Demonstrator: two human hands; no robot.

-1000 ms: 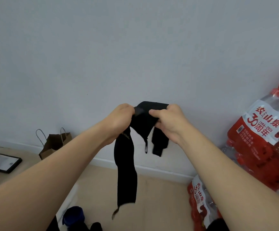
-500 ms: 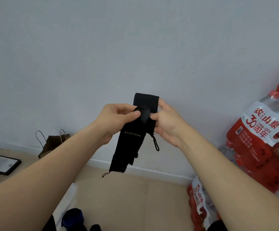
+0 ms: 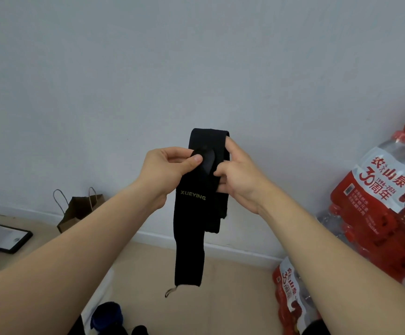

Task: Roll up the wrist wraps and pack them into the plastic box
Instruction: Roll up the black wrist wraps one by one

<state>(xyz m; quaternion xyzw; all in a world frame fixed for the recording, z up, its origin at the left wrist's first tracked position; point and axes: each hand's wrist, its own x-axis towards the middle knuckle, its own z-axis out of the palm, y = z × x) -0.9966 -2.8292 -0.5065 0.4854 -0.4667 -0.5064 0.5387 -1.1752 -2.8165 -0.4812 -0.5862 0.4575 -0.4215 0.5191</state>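
Hanging straight down from both grips, the wrap runs lengthwise top to bottom. Its fold stands just above the hands, the long tail drops below the left hand, and a shorter tail drops below the right hand. Left thumb and fingers pinch the front face; right fingers curl round the other edge. One wrap, two hands, both equally near.
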